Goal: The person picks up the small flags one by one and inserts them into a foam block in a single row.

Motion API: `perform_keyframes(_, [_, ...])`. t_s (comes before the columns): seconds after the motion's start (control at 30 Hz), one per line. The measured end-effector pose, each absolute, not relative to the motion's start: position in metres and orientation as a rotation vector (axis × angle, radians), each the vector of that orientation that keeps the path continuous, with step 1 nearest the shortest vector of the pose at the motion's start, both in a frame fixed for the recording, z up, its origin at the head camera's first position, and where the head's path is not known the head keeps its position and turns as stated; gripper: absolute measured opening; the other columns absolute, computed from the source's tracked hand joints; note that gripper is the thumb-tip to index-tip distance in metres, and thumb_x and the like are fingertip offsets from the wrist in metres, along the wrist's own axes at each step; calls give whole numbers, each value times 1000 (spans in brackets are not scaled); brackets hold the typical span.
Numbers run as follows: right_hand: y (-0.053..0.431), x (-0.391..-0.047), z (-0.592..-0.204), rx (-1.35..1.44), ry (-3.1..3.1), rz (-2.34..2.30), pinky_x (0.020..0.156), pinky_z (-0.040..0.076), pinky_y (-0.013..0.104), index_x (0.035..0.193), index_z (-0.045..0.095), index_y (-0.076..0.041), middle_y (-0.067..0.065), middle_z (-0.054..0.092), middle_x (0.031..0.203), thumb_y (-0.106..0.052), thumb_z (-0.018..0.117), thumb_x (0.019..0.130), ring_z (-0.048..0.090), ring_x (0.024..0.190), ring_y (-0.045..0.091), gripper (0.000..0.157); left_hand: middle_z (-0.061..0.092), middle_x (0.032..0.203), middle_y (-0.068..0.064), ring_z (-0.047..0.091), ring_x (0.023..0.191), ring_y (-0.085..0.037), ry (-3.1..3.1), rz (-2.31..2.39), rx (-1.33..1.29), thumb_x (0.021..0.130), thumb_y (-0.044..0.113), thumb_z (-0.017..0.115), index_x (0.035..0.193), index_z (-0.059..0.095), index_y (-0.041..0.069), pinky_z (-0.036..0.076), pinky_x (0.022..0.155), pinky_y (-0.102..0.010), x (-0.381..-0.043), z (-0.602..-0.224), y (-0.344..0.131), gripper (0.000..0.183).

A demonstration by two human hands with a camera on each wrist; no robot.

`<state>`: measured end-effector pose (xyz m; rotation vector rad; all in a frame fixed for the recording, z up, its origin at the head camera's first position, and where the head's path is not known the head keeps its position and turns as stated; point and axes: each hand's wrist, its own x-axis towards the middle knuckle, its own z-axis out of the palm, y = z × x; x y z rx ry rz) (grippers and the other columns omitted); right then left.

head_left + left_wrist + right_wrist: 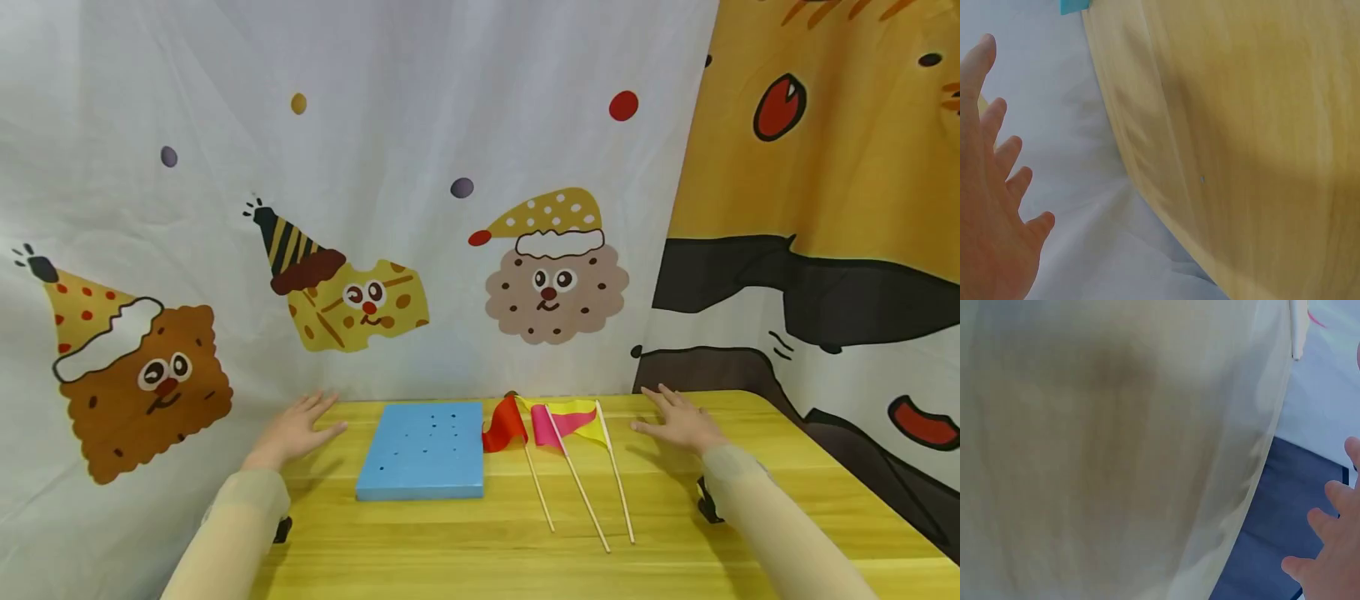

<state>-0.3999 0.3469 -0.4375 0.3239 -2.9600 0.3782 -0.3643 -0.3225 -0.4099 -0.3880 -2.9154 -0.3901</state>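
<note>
My left hand (295,429) hovers with spread fingers over the table's left side, left of a light blue foam block (431,454). Small dark holes dot the block's top. Right of it lie three little flags on thin wooden sticks: a red flag (506,423), a pink flag (553,427) and a yellow flag (588,417). Their sticks point toward me, and the pink one overlaps the yellow. My right hand (681,421), fingers spread, is held right of the yellow flag. Both hands hold nothing. In the left wrist view, the left hand (994,206) casts a shadow on the wood.
The wooden table (420,550) has rounded far corners. Behind it hangs a white curtain (375,100) printed with cartoon biscuits and cheese, with an orange and black part at the right. Dark straps (708,500) show at the wrists.
</note>
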Motion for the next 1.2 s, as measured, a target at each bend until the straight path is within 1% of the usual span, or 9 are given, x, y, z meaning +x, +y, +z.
perform_keyframes(0.13, [341,-398,-441,376,-2953,397,96,20,80,152,31,-9,30,22,153,-64,53,90,24,134,55,85,23,154,-26,17,138,-51,-2922,-411,-389,94,60,48,153,32,12,18,105,-71,-364,-412,-321,78])
perform_keyframes(0.37, [309,-392,-439,513,-2854,581,98,30,72,149,36,-3,33,26,150,-49,55,95,31,130,56,73,19,156,-26,15,139,-51,-2920,-518,-351,94,61,48,154,30,11,17,103,-74,-364,-416,-320,80])
perform_keyframes(0.53, [277,-388,-439,598,-2765,689,99,34,67,138,49,3,33,41,140,-39,61,95,39,126,52,61,20,154,-29,17,137,-53,-2881,-735,-366,96,53,53,152,32,4,20,102,-73,-361,-420,-315,77])
perform_keyframes(0.63, [258,-387,-440,650,-2716,778,98,40,61,127,59,4,28,54,129,-30,67,92,49,119,47,50,25,152,-30,24,135,-53,-2861,-912,-352,97,48,55,150,32,0,26,102,-69,-359,-423,-311,76])
perform_keyframes(0.77, [233,-388,-439,665,-2712,930,91,47,54,117,67,3,19,64,115,-22,71,90,57,107,40,37,29,151,-29,38,129,-50,-2836,-1209,-274,97,46,55,151,31,1,41,99,-59,-359,-432,-306,75])
perform_keyframes(0.9, [209,-386,-438,658,-2733,1053,79,52,43,109,70,4,13,69,102,-18,73,87,62,90,27,31,27,149,-33,46,123,-49,-2732,-1578,-239,99,32,57,151,29,-2,52,90,-48,-360,-443,-298,68])
perform_keyframes(1.0, [194,-384,-442,683,-2726,1114,71,52,34,102,71,4,8,69,92,-15,75,85,61,80,17,26,27,147,-35,46,122,-49,-2664,-1785,-245,99,22,58,150,28,-5,52,90,-46,-357,-450,-290,65])
perform_keyframes(1.1, [182,-380,-447,686,-2739,1207,64,54,31,94,70,3,6,69,85,-13,76,83,62,71,16,20,28,147,-35,46,123,-47,-2634,-1905,-246,99,20,58,150,27,-6,51,92,-46,-351,-457,-283,65])
perform_keyframes(1.2, [172,-374,-452,610,-2780,1300,54,53,28,88,69,1,2,65,78,-12,77,81,60,59,15,16,29,146,-36,47,123,-44,-2618,-1952,-235,99,18,58,149,27,-7,50,94,-47,-346,-463,-279,64])
